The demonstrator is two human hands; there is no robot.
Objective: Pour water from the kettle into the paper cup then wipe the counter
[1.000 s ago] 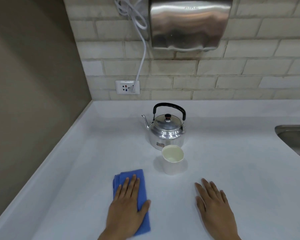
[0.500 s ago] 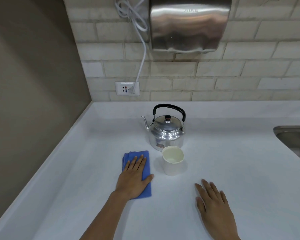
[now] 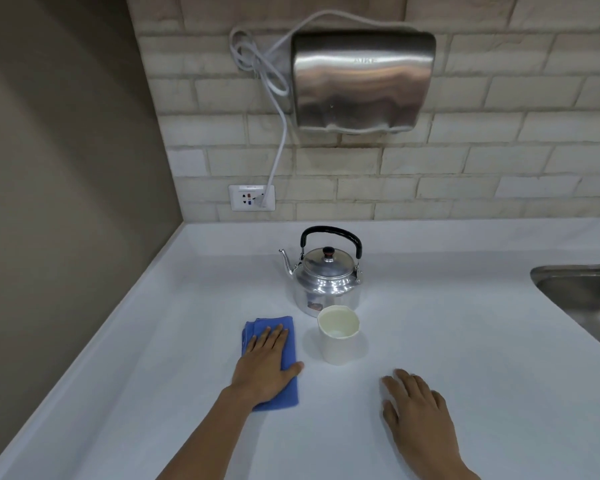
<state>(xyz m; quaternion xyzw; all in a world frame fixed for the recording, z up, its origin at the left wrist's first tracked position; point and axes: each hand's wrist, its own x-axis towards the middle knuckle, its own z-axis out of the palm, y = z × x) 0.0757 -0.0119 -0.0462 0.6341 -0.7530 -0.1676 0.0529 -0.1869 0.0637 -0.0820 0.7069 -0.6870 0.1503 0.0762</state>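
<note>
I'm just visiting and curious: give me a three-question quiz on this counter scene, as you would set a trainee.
1. True or false: the left hand lies flat on the blue cloth.
2. Which way does the spout of the kettle point? A) toward the sink B) toward the corner wall on the left C) straight at the camera
3. Fill in: the paper cup stands just in front of the ____.

Key
1. True; the palm presses the cloth on the counter, while the right hand rests flat on bare counter.
2. B
3. kettle
</note>
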